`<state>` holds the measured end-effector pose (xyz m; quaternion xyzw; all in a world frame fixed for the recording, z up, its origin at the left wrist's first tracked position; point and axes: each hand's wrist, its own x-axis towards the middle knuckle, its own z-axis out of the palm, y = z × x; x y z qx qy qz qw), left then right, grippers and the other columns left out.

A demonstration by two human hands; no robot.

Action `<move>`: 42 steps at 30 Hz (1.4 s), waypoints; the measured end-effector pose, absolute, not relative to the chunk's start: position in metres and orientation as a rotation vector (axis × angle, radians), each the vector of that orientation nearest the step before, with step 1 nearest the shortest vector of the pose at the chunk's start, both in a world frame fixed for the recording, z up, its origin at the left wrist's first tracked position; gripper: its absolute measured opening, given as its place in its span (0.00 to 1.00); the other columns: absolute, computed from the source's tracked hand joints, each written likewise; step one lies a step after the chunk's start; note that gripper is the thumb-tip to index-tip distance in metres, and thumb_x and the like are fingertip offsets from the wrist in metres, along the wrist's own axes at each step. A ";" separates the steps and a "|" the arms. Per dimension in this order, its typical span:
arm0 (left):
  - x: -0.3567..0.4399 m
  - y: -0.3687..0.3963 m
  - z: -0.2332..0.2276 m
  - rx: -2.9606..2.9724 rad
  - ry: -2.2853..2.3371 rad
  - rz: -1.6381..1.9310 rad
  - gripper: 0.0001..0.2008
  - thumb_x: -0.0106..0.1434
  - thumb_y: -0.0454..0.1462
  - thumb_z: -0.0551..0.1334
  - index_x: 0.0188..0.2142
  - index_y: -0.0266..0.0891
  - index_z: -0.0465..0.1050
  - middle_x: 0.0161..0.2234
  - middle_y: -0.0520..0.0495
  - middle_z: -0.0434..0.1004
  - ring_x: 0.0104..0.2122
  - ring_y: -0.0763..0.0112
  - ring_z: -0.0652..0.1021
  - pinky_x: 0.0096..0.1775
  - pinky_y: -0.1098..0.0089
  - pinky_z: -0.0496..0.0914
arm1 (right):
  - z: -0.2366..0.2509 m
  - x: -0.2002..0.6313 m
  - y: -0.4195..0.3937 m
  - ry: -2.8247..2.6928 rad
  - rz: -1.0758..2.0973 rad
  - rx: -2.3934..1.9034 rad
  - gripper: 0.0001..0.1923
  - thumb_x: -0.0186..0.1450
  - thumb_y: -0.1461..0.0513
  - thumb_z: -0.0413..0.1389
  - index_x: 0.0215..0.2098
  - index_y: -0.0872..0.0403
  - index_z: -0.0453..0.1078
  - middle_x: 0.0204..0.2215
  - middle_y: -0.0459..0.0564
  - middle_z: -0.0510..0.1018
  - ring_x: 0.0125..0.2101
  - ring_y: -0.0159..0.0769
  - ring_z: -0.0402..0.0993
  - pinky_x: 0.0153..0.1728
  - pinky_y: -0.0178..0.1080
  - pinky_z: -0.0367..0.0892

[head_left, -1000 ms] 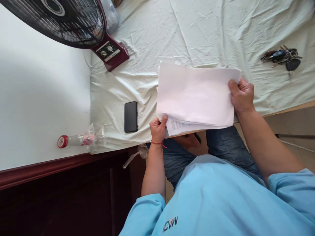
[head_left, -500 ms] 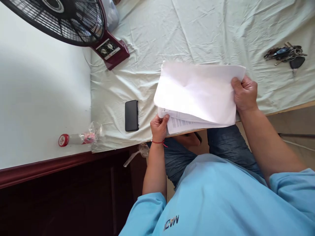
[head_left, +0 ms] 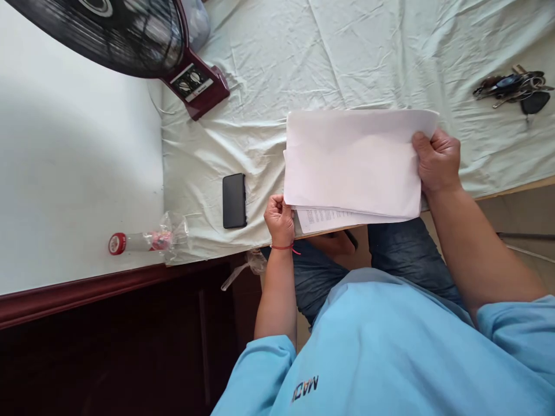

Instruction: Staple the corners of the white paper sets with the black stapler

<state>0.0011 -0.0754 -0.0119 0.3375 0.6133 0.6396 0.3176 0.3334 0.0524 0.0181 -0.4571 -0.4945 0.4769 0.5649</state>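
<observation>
At the six-o'clock edge of the table (head_left: 260,144), your right hand (head_left: 440,162) grips the papers (head_left: 353,164) at three o'clock while your left hand (head_left: 280,221) pinches their eight-o'clock corner; likely light, limp and easily creased, they suit opposite-edge holds.

beyond the papers (head_left: 353,162), there is room to pass over the cloth (head_left: 321,63) between fan (head_left: 202,86) and keys (head_left: 514,89). the phone (head_left: 234,200) leaves only a narrow gap beside the left hand (head_left: 280,221).
</observation>
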 end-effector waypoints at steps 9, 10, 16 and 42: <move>0.000 -0.076 -0.012 0.907 1.640 1.636 0.33 0.58 0.67 0.74 0.30 0.41 0.69 0.21 0.59 0.64 0.20 0.80 0.63 0.24 0.73 0.59 | 0.022 0.333 0.052 -1.150 1.117 -1.073 0.22 0.63 0.47 0.63 0.40 0.57 0.71 0.32 0.47 0.70 0.32 0.24 0.66 0.38 0.31 0.65; 0.000 -0.077 -0.012 0.901 1.624 1.631 0.32 0.60 0.67 0.72 0.32 0.41 0.71 0.21 0.59 0.65 0.20 0.79 0.65 0.23 0.73 0.60 | 0.023 0.332 0.052 -1.146 1.117 -1.072 0.22 0.62 0.46 0.63 0.40 0.57 0.71 0.32 0.47 0.70 0.32 0.25 0.66 0.38 0.31 0.65; 0.005 -0.079 -0.006 0.925 1.482 1.610 0.31 0.64 0.66 0.70 0.43 0.41 0.79 0.23 0.57 0.69 0.20 0.79 0.67 0.23 0.73 0.60 | 0.023 0.332 0.052 -1.146 1.115 -1.071 0.23 0.62 0.46 0.63 0.42 0.56 0.72 0.35 0.48 0.72 0.33 0.26 0.67 0.39 0.33 0.66; -0.001 -0.076 -0.013 1.046 1.403 1.432 0.30 0.55 0.54 0.82 0.51 0.41 0.83 0.47 0.42 0.88 0.46 0.62 0.86 0.50 0.64 0.80 | 0.027 0.336 0.053 -1.019 1.166 -1.059 0.25 0.59 0.46 0.65 0.45 0.55 0.73 0.41 0.50 0.76 0.45 0.36 0.76 0.44 0.38 0.72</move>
